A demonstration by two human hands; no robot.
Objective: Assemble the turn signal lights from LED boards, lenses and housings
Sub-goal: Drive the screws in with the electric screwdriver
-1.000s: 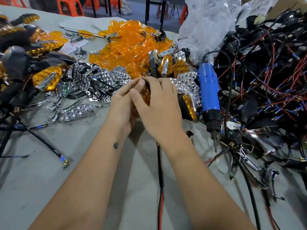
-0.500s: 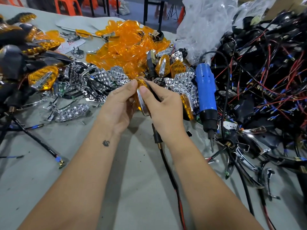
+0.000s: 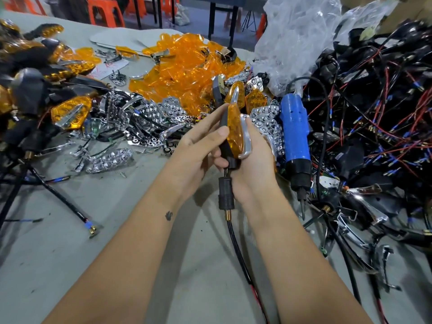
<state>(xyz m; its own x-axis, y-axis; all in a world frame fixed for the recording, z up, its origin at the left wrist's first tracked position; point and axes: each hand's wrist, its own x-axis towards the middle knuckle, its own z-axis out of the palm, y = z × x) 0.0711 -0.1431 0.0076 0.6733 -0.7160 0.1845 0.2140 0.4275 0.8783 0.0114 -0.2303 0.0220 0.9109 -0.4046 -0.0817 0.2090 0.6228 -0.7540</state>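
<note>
Up close, head view, line by line:
Bench: a grey cloth-like surface (image 3: pixel 70 265), scuffed with dark specks, bare in the near part and crowded with parts along the far side.
Turn signal light: the turn signal light (image 3: pixel 235 134) is held above the middle of the bench, upright, its orange lens facing right with a chrome trim strip along that edge and a black housing behind it.
Stem and cable: its black stem (image 3: pixel 225 192) hangs below the hands, and a black cable (image 3: pixel 238 251) runs down from it toward the near edge.
Left hand: the left hand (image 3: pixel 198 148) holds the light from the left, thumb pressed on the lens edge, fingers wrapped behind the housing; the grip is closed around it.
Right hand: the right hand (image 3: pixel 254 160) cradles the light from the right, fingers curled behind the chrome edge; the grip holds the same light.
Orange lenses: a heap of loose lenses (image 3: pixel 187 69) lies at the far middle.
Chrome reflectors: chrome reflectors (image 3: pixel 145 118) are scattered just beyond and left of the hands.
Finished lights: finished lights (image 3: pixel 35 73) are piled at the far left.
Screwdriver: a blue electric screwdriver (image 3: pixel 295 136) lies just right of the hands, tip toward the near side.
Wiring: a tangle of black housings with red and blue wires (image 3: pixel 378 118) fills the right side.
Plastic bag: a clear plastic bag (image 3: pixel 299 38) sits behind the screwdriver.
Room: orange stools (image 3: pixel 105 10) and dark table legs stand on the floor beyond the bench.
</note>
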